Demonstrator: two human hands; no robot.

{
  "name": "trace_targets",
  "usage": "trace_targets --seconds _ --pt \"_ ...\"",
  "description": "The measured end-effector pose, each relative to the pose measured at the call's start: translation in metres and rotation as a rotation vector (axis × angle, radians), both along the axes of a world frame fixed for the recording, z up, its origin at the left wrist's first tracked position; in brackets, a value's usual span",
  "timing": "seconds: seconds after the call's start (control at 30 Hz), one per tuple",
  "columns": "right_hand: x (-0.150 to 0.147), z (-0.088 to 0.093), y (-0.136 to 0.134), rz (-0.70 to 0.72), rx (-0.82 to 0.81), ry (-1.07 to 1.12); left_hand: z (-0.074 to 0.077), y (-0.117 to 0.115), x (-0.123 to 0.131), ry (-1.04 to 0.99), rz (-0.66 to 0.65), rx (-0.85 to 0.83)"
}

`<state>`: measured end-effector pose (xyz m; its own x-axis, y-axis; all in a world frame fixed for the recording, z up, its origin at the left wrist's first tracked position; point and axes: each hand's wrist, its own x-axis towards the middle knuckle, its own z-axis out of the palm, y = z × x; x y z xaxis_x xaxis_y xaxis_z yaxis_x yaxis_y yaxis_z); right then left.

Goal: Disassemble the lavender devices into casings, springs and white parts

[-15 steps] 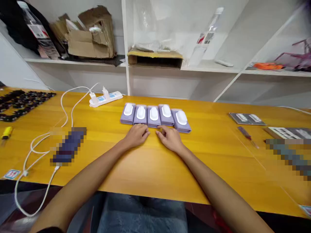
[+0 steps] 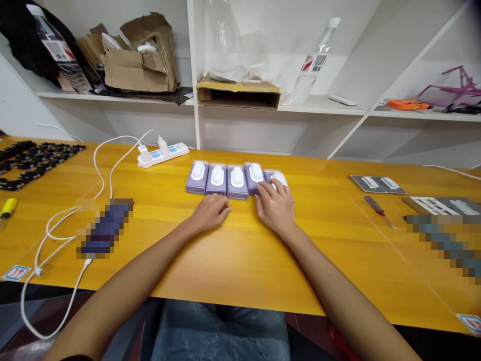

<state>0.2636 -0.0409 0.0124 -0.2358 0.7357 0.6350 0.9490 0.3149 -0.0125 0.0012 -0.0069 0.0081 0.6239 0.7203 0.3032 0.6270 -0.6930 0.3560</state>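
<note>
Several purple boxes with rounded white pieces on top stand side by side in a row at mid-table. My left hand [image 2: 210, 212] rests on the wood just in front of the second box [image 2: 216, 189] from the left, fingers curled in with nothing visible in them. Over the rightmost box [image 2: 268, 174] lies my right hand [image 2: 276, 204], its fingers stretched out and apart. It covers most of that box and part of its white top piece [image 2: 278, 177]. The fingertips also reach the edge of the neighbouring box [image 2: 251, 185].
Behind the row rise white shelves holding a torn carton [image 2: 141, 65] and a bottle [image 2: 313, 62]. A power strip [image 2: 163, 154], white cables and a blurred phone-like object [image 2: 107, 228] are on the left. To the right lie a screwdriver [image 2: 379, 211] and a metal plate [image 2: 378, 184].
My right hand has moved right and forward from the table in front of the row onto the rightmost box. The left hand stays where it was.
</note>
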Motion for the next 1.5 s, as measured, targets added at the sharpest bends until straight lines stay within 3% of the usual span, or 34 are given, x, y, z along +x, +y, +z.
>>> trace_targets --seconds 0.27,0.77,0.87,0.97,1.07,1.2,1.5 --pt "-0.013 -0.016 0.004 -0.026 -0.112 -0.042 0.001 -0.002 0.0 -0.002 0.0 -0.014" --pt "-0.013 -0.008 -0.01 0.002 -0.08 -0.015 0.007 -0.007 -0.003 0.01 -0.008 -0.047" --pt "-0.002 -0.001 -0.01 -0.028 -0.026 0.096 0.008 -0.008 -0.004 0.012 -0.016 -0.054" --pt "0.02 0.001 -0.005 -0.201 0.027 0.256 0.009 -0.008 -0.006 0.012 -0.025 -0.06" --pt "0.048 -0.004 0.003 -0.333 -0.049 0.396 0.009 -0.008 -0.007 0.01 -0.032 -0.064" --pt "0.075 -0.017 0.012 -0.277 -0.285 0.574 0.01 -0.008 -0.007 0.01 -0.037 -0.066" --pt "0.081 -0.019 0.018 -0.218 -0.309 0.651 0.009 -0.008 -0.007 0.013 -0.033 -0.071"
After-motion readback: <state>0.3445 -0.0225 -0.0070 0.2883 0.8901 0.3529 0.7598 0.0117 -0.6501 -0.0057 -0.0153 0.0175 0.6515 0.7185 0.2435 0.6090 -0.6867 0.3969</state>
